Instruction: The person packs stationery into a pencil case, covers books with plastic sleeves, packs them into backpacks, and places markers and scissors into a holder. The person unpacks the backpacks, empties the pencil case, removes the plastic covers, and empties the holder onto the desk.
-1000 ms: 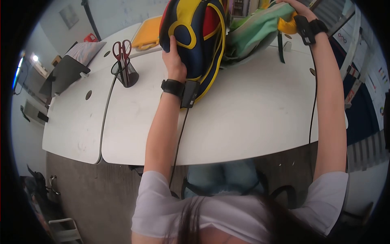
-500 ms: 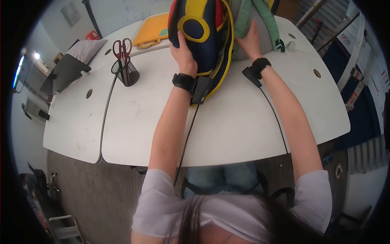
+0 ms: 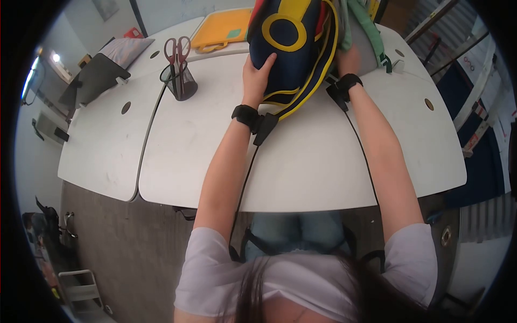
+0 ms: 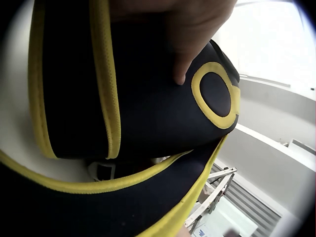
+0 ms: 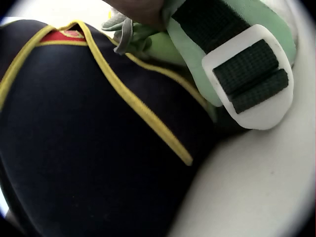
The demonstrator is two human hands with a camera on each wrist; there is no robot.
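Note:
A navy backpack point(image 3: 284, 72) with yellow trim and a yellow ring stands on the white table, at the top middle of the head view. My left hand point(image 3: 255, 81) grips its left side, thumb pressed on the navy front below the ring point(image 4: 215, 96). Just right of it, partly behind, is a green and grey backpack point(image 3: 366, 51) with a shoulder strap. Near that strap is my right hand point(image 3: 349, 60), its fingers hidden behind the bags. In the right wrist view the strap's white buckle point(image 5: 252, 79) with dark green webbing lies close to the hand.
A mesh pen cup point(image 3: 183, 89) holding red-handled scissors point(image 3: 176, 51) stands left of the bags. Behind it lies an orange folder point(image 3: 221, 32). A dark laptop-like panel point(image 3: 102, 79) and a cushion point(image 3: 126, 51) are farther left. A ladder point(image 3: 482, 107) stands beyond the table's right side.
The right hand has come down from the far right, where it held the green backpack tilted up, to beside its strap. That backpack now stands upright. The navy backpack has shifted slightly right with the left hand.

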